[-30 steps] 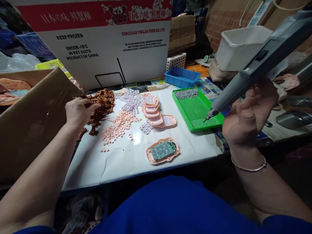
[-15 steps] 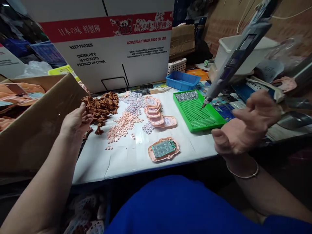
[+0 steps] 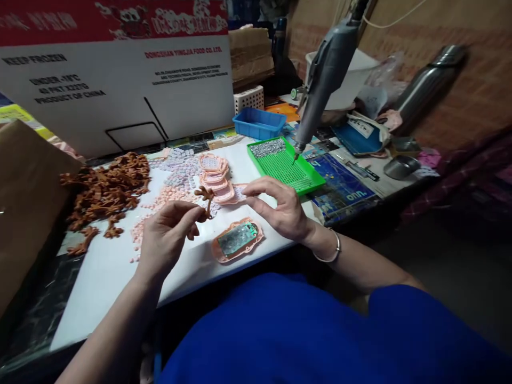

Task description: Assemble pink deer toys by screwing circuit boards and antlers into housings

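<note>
My left hand [image 3: 170, 237] pinches a small brown branched piece [image 3: 206, 200] above the white work surface. Across from it, my right hand [image 3: 280, 208] has its thumb and fingers apart with nothing between them, over the end of a stack of pink shells [image 3: 216, 178]. Just below the hands lies an open pink shell [image 3: 218, 250] with a green circuit board [image 3: 239, 237] in it. To the left is a heap of brown branched pieces [image 3: 108, 186] like the one I hold. Small pink buttons [image 3: 160, 200] and pale keypad pieces [image 3: 180, 165] lie behind my left hand.
An electric screwdriver [image 3: 326, 80] hangs tip down over a green tray [image 3: 288, 165] holding screws. Behind it stand a blue bin [image 3: 259, 124] and a large white carton [image 3: 180, 96]. A cardboard box [image 3: 28, 197] borders the left; a metal flask [image 3: 434, 80] leans at right.
My left hand has moved right from the brown heap, carrying one branched piece. My right hand has come in from the right, below the screwdriver, towards the left hand. The view has turned right.
</note>
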Available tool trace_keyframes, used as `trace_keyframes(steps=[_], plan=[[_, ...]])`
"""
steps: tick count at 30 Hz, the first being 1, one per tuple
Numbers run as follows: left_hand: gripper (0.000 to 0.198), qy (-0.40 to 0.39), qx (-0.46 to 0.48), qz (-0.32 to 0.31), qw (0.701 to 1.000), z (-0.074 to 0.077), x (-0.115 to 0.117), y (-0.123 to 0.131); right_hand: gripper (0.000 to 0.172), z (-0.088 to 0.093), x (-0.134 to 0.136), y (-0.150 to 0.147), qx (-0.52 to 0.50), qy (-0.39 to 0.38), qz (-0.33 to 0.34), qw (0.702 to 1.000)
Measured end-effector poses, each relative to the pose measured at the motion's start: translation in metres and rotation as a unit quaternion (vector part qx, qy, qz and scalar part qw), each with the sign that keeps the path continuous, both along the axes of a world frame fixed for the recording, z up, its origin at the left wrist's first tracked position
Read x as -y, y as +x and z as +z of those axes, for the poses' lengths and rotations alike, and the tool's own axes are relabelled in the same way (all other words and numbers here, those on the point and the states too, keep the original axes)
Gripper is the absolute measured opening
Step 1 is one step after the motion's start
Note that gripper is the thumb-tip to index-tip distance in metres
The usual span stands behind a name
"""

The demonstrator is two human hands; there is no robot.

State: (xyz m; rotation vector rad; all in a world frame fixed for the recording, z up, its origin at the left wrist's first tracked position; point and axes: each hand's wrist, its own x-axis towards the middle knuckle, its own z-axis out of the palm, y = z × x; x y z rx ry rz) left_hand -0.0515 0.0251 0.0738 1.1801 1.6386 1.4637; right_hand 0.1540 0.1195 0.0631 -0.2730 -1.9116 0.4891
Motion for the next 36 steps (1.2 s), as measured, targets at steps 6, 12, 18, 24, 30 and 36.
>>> trace_keyframes(steps=[6, 12, 18, 24, 30, 36], plan=[[0.014, 0.047, -0.215, -0.123, 0.968, -0.004, -0.003, 0.011, 0.023, 0.005, -0.011, 0.011, 0.144, -0.005, 0.038, 0.989], [0.015, 0.106, -0.320, -0.177, 0.925, 0.000, -0.012, 0.019, 0.013, 0.005, -0.011, 0.019, 0.272, -0.138, 0.131, 0.943], [0.046, 0.158, -0.399, -0.166, 0.888, -0.032, 0.000, 0.028, 0.008, -0.015, 0.001, 0.038, 0.171, -0.398, 0.090, 0.897], [0.040, 0.179, -0.452, -0.199, 0.851, -0.069, 0.016, 0.033, 0.011, -0.041, 0.012, 0.041, 0.145, -0.530, 0.129, 0.825], [0.035, 0.185, -0.451, -0.196, 0.851, -0.069, 0.015, 0.035, 0.011, -0.049, 0.017, 0.033, 0.107, -0.545, 0.112, 0.824], [0.033, 0.178, -0.445, -0.200, 0.855, -0.070, 0.015, 0.034, 0.012, -0.048, 0.017, 0.032, 0.091, -0.570, 0.110, 0.809]])
